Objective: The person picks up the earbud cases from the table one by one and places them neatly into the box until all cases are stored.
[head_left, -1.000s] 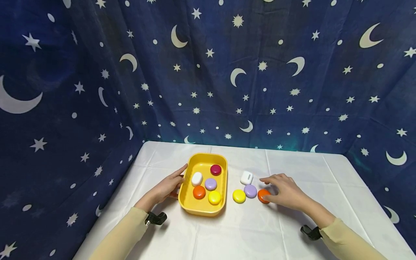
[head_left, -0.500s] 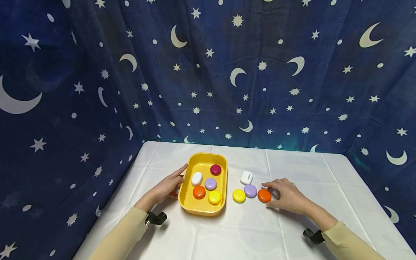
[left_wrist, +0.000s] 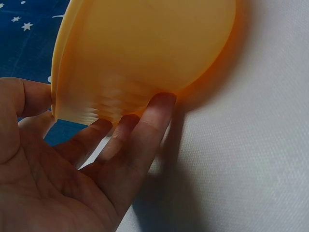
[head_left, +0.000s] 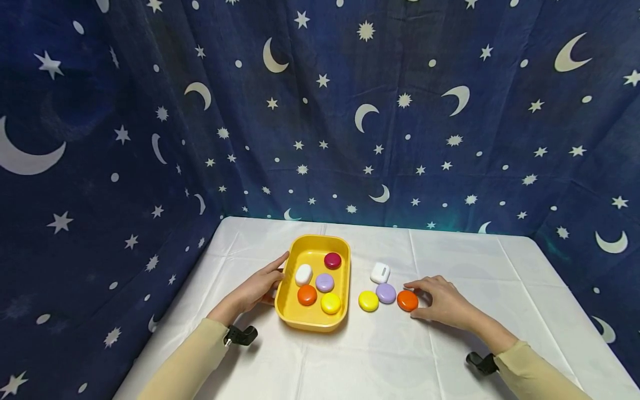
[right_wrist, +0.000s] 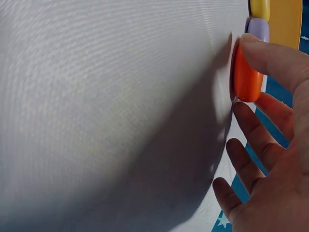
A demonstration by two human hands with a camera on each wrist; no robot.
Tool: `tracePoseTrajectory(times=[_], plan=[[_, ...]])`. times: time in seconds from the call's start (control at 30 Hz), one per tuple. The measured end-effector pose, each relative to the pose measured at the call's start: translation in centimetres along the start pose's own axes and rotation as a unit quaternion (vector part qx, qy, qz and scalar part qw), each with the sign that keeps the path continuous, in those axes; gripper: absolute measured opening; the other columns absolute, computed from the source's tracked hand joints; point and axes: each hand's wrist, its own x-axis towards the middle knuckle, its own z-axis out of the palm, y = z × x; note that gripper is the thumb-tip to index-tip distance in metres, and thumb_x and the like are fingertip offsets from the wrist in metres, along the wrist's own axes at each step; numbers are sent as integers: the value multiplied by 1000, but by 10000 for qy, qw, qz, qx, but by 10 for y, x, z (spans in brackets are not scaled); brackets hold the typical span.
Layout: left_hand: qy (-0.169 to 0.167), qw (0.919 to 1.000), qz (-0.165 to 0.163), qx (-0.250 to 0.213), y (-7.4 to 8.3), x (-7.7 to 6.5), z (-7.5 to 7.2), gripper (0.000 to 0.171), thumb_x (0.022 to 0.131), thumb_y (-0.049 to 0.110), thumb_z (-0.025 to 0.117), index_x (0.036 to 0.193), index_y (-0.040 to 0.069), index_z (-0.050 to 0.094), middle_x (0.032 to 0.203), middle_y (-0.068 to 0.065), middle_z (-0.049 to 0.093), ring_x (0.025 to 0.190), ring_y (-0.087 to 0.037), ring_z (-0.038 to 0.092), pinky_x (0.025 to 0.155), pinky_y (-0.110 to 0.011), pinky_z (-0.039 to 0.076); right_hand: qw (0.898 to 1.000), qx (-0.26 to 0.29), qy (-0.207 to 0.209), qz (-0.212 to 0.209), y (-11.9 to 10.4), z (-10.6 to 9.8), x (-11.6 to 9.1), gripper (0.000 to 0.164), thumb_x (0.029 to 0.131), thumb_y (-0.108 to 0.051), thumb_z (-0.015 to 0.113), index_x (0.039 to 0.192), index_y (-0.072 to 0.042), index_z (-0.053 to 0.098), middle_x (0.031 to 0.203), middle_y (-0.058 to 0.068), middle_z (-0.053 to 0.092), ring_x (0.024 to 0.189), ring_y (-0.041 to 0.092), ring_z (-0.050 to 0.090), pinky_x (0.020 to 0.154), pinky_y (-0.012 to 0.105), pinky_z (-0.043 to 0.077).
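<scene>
My left hand rests against the left side of a yellow tray, fingers extended along its outer wall; the left wrist view shows fingertips at the wall. In the tray lie an orange disc, a yellow disc, a lilac disc, a dark red disc and a white oval piece. My right hand spans a glossy orange disc on the table, with thumb and index finger at opposite edges.
Left of the right hand, a lilac disc and a yellow disc sit in a row with the orange one. Behind them lies a small white rounded case. A white cloth covers the table; a dark blue star-and-moon curtain stands behind.
My right hand has shifted slightly right and toward me; its thumb, earlier overlapping the orange disc, now sits at its near edge. Left hand and tray stay put.
</scene>
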Motion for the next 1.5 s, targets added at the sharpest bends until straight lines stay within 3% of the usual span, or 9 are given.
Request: tracePoseTrajectory(times=[0.53, 0.87, 1.37, 1.5], plan=[[161, 9998, -81, 52, 2, 0, 0, 63, 103, 24, 50, 161, 39, 31, 147, -16, 51, 93, -27, 67, 72, -44, 62, 9997, 184, -27, 149, 5, 4, 5, 65, 71, -47, 91, 128, -22, 71, 118, -2, 68, 109, 24, 52, 90, 49, 42], [114, 9999, -68, 56, 2, -1, 1, 64, 103, 24, 50, 162, 38, 30, 132, -17, 57, 92, -27, 66, 74, -44, 62, 9996, 215, -68, 189, 5, 6, 6, 61, 72, -45, 91, 126, -22, 73, 117, -3, 68, 109, 24, 52, 91, 49, 42], [102, 9999, -107, 6, 5, -2, 1, 64, 103, 22, 50, 162, 37, 31, 145, -17, 53, 94, -28, 69, 73, -46, 62, 9997, 229, 17, -20, 4, 0, 4, 57, 74, -41, 90, 124, -22, 73, 118, -2, 67, 109, 24, 52, 90, 48, 41], [115, 9999, -116, 46, 6, -2, 1, 64, 103, 21, 50, 162, 37, 31, 140, -17, 55, 92, -28, 68, 72, -45, 62, 9993, 272, 187, -147, 1, -9, 4, 56, 74, -37, 91, 125, -22, 73, 117, -1, 67, 110, 27, 51, 91, 50, 40]])
